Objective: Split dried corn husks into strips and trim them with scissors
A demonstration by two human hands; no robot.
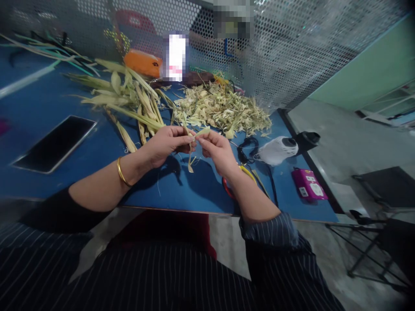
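Note:
My left hand (168, 144) and my right hand (216, 149) meet above the blue table, both with pinched fingers. Between them is a small piece of dried corn husk (190, 165), with a narrow strip hanging down from my left fingers. The fingertips of my right hand grip a pale green end (203, 131) of husk. Just beyond my left hand lies a bunch of long husk leaves (126, 93). Past my right hand is a heap of husk scraps (220, 108). Scissors with red and yellow handles (248, 172) lie partly hidden under my right forearm.
A dark phone or tablet (56, 142) lies at the left. An orange packet (142, 63) stands by a perforated metal screen (269, 56). At the right are a white thread cone (278, 150), a black cone (308, 140), a black cord (248, 149) and a purple packet (309, 185).

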